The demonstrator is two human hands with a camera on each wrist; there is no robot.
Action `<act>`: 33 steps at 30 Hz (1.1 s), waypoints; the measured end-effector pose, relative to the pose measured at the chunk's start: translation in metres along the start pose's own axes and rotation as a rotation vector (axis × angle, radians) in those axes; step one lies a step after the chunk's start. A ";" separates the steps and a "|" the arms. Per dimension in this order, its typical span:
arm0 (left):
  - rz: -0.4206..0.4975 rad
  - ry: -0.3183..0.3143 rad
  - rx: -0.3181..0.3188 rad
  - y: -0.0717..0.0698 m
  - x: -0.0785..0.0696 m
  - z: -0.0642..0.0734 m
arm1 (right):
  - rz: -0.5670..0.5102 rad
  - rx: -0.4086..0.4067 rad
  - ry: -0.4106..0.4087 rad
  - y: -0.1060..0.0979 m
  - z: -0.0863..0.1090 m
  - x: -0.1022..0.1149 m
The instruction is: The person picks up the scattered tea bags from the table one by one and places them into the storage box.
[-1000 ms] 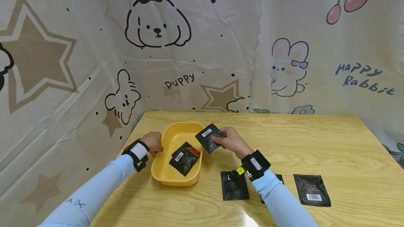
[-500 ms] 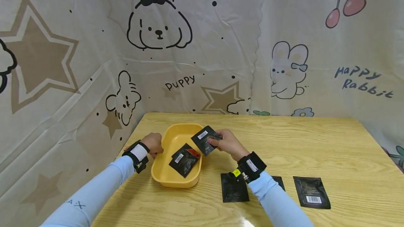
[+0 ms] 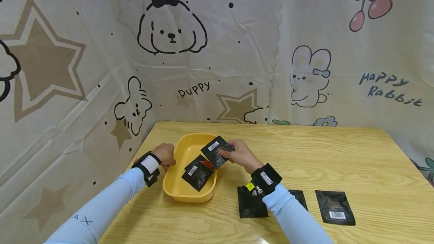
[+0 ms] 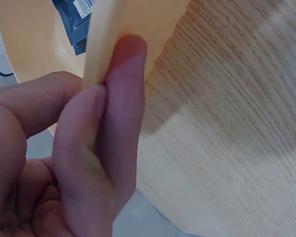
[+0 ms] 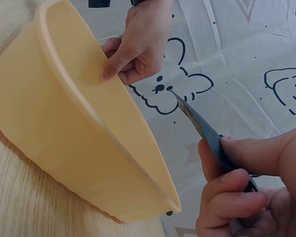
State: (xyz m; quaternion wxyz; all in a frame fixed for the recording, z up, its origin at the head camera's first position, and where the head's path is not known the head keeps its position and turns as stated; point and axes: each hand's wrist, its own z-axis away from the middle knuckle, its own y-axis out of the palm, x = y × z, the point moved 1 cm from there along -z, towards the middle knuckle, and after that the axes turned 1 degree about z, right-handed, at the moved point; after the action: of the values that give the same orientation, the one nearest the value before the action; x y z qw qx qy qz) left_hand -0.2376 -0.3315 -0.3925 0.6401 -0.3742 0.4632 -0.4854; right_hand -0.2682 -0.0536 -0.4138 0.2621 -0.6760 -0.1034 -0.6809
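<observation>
My left hand (image 3: 165, 154) pinches the left rim of a yellow plastic basin (image 3: 174, 182); in the left wrist view the thumb and fingers (image 4: 127, 89) lie on either side of its wall. Inside the basin lie overlapping black sachets (image 3: 197, 175), one with a red patch. Above the basin's right rim, my right hand (image 3: 243, 156) holds another flat black sachet (image 3: 214, 150) with a white barcode label. The right wrist view shows that sachet (image 5: 214, 143) edge-on, pinched between thumb and fingers, apart from the basin wall.
Three black sachets lie on the wooden table (image 3: 288, 153): a near one (image 3: 252, 206), one partly hidden under the right forearm (image 3: 299, 197), and a right one (image 3: 335, 207). A printed curtain (image 3: 237, 59) hangs behind and to the left.
The right hand has carried its sachet leftward, from beside the basin to over its right rim. The left hand keeps its hold, and the basin stays in place.
</observation>
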 end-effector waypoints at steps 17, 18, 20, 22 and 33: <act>-0.020 -0.022 0.013 0.002 0.003 -0.004 | 0.027 0.024 0.005 0.017 -0.005 0.009; -0.020 -0.021 0.014 0.002 0.003 -0.004 | 0.036 0.025 0.003 0.018 -0.006 0.009; -0.012 -0.022 0.014 0.002 0.003 -0.005 | 0.047 0.026 0.006 0.020 -0.007 0.011; -0.004 -0.023 0.013 0.003 0.004 -0.006 | 0.051 0.027 0.012 0.021 -0.008 0.011; 0.004 -0.017 0.010 0.002 0.003 -0.004 | 0.056 0.029 0.034 0.025 -0.009 0.013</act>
State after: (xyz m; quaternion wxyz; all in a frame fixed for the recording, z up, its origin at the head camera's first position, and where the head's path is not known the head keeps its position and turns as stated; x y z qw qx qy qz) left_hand -0.2407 -0.3342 -0.3967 0.6468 -0.3742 0.4560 -0.4834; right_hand -0.2627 -0.0813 -0.4073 0.2927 -0.6630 -0.0898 -0.6831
